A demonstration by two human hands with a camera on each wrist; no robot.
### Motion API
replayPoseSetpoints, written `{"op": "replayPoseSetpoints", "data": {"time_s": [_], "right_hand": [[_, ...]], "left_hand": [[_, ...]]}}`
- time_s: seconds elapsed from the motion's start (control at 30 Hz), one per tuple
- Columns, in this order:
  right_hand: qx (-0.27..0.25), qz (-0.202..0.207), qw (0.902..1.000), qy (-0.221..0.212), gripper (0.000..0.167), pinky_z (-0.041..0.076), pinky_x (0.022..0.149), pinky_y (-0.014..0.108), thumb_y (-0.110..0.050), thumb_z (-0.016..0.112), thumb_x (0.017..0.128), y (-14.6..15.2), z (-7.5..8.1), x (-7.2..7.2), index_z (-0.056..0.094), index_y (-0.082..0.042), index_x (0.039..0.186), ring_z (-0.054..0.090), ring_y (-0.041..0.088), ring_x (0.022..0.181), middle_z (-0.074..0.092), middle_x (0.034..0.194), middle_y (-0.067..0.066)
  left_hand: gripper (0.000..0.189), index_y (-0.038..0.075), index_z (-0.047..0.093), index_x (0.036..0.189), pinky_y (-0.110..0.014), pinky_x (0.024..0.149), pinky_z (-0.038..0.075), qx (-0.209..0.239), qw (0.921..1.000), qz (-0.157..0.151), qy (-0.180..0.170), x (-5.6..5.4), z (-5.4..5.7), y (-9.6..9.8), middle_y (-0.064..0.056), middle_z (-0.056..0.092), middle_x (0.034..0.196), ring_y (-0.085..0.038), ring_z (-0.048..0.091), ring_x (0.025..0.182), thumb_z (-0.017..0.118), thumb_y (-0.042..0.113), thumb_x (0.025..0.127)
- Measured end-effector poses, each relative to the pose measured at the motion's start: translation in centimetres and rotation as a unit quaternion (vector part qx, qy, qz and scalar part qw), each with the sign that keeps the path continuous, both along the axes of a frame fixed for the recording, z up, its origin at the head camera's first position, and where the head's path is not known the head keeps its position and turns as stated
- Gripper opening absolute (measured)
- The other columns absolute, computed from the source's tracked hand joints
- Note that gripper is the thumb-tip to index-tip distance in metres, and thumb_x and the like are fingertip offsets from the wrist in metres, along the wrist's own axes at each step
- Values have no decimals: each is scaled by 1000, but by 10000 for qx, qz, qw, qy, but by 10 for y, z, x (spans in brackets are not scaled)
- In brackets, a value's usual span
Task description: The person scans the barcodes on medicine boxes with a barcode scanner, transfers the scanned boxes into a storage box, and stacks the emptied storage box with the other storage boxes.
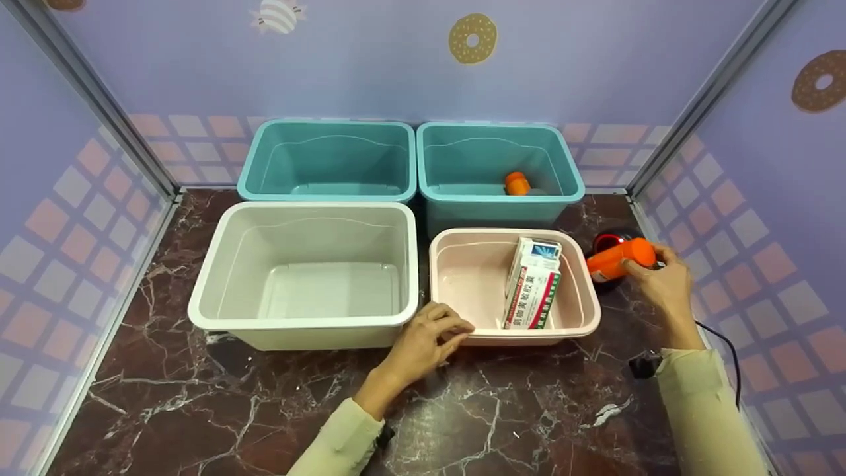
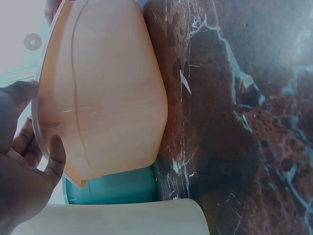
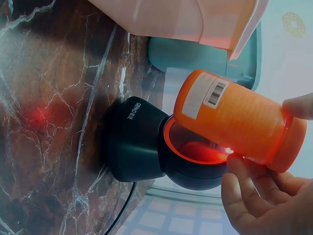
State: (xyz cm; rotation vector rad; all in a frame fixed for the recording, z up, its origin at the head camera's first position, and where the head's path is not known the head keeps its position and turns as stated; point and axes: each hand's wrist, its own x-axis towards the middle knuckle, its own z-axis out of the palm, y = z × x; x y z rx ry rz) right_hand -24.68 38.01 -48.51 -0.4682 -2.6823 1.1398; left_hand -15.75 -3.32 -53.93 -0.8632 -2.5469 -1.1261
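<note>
Lilac walls (image 1: 370, 73) are enclosing a dark reddish-brown counter (image 1: 198, 410) on three sides, with grey metal strips (image 1: 717, 69) running down the corners. Doughnut prints (image 1: 457, 47) are dotting the upper surfaces, while pink-and-white checks (image 1: 99, 155) are lining the lower parts. Pale veins are crossing the counter, and soft light is glinting off its front.

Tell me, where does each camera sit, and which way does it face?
Head: worn on the head, facing forward and down at the tabletop; left grip, right grip and sleeves show.
Left wrist: worn there, facing the pink bin from outside; left grip shows on its rim.
Right wrist: worn there, facing the orange bottle and black device; the right grip shows.
Shared: head and right wrist both show the orange bottle.
</note>
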Motion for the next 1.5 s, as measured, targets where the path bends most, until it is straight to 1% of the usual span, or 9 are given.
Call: {"op": "replayPoseSetpoints", "data": {"time_s": [0.13,0.23,0.5,0.63,0.83,0.93,1.13,1.3,1.5], "right_hand": [[-74,82,9999,71,62,40,80,14,-33,71,87,-2,0,-1,54,-4,139,54,8,96,61,129,19],[-108,148,9998,109,62,39,79,11,-31,72,87,-3,1,-1,54,-4,139,50,-2,89,61,127,18],[11,253,9997,60,62,37,84,15,-31,73,87,-4,2,0,53,-8,141,54,20,110,60,132,17],[-28,277,9995,114,61,37,84,15,-31,73,86,-5,2,0,54,-11,141,54,15,105,60,130,13],[-155,241,9991,321,61,41,79,13,-40,75,87,-6,1,0,56,-16,140,53,-1,92,61,125,7],[-217,205,9988,383,59,41,77,12,-40,75,87,-6,-1,-1,58,-15,138,54,-1,91,61,120,3],[-73,284,9990,327,56,39,81,11,-30,74,85,-4,-1,-1,58,-10,135,52,-2,90,59,110,-4],[23,329,9984,449,59,38,85,12,-32,77,85,-5,-1,-1,58,-16,138,50,-9,89,62,118,5],[114,461,9980,416,58,36,86,16,-28,75,85,-5,1,-1,57,-14,139,48,-6,91,62,126,11]], "left_hand": [[13,20,76,103,-28,92,50,-23,9999,-12,149,0,0,0,4,65,96,-15,57,100,72,18,91],[13,19,76,103,-28,91,50,-26,9997,-21,225,0,0,0,4,65,96,-15,57,99,73,18,91],[14,20,76,104,-28,92,50,-24,10000,-20,49,0,0,0,4,65,97,-14,56,101,72,19,91],[14,20,76,104,-27,93,50,-18,10000,-18,-17,0,1,0,4,65,97,-14,56,101,72,19,91],[14,19,76,104,-27,93,51,-40,10000,-1,-46,1,0,0,5,65,97,-14,56,101,72,18,91],[14,20,76,104,-27,93,51,-47,10000,10,-84,1,1,0,5,65,97,-14,56,101,72,18,91],[13,20,76,104,-27,94,50,3,10000,3,-61,1,0,0,4,65,98,-14,56,102,71,20,92],[13,20,76,104,-28,94,50,22,10000,-3,-21,1,0,0,5,65,98,-15,57,102,72,19,91],[14,20,76,105,-29,95,50,25,10000,-10,-81,1,0,0,4,65,98,-15,57,103,71,20,92]]}}
